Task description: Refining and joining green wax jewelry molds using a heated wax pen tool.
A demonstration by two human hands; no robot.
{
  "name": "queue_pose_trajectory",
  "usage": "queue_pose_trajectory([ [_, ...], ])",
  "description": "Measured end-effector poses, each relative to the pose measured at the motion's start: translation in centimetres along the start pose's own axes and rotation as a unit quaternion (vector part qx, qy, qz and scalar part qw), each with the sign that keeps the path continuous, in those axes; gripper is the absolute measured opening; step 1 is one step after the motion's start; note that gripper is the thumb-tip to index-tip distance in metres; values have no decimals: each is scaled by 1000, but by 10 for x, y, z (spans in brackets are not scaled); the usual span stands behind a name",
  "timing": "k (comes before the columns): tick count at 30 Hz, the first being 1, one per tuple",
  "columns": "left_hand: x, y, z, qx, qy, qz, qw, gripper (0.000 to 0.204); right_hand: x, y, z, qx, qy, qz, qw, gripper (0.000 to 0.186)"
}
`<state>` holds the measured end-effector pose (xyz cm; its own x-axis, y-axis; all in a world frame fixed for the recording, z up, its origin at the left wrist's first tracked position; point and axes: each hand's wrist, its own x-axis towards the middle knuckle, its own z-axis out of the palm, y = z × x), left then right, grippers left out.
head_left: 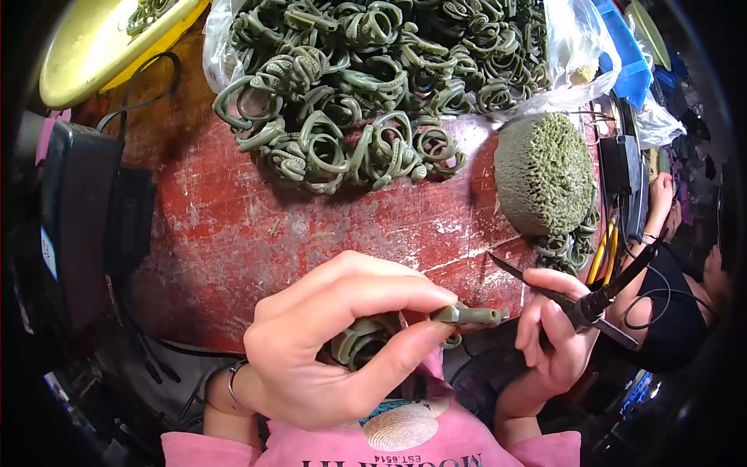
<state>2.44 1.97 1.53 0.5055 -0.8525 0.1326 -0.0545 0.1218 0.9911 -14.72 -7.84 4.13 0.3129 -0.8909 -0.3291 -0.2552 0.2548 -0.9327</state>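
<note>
Pinching between thumb and forefinger, the left hand holds the green piece just right of its grip, long axis running rightward toward the nearby right hand, whose grip holds a dark pointed blade and a black corded tool.

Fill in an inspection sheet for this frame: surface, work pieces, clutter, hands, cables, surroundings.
Surface: red table, scratched and worn.
Work pieces: green ring-shaped pieces, heaped at the far side, clear plastic beside them.
Clutter: porous green block; yellow handles at right.
Left hand: pinches a green piece between thumb and forefinger.
Right hand: holds a dark blade and black pen-like tool.
Cables: black cable looping at left; others at right.
Surroundings: another person's hand, right.
</note>
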Motion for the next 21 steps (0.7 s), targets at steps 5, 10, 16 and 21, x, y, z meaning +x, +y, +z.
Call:
queue_pose_trajectory([
  [5,-6,4,3,-7,7,-6,1000,16,-2,7,11,-63,79,-63,993,27],
  [10,-7,9,7,-58,31,-91,994,15,-15,21,4,0,76,-184,980,29],
  [16,-7,1,4,-3,-11,39,999,15,-23,17,4,-8,19,-194,981,38],
  [21,-7,3,4,10,-9,44,999,14,-19,9,5,1,-49,-174,984,38],
])
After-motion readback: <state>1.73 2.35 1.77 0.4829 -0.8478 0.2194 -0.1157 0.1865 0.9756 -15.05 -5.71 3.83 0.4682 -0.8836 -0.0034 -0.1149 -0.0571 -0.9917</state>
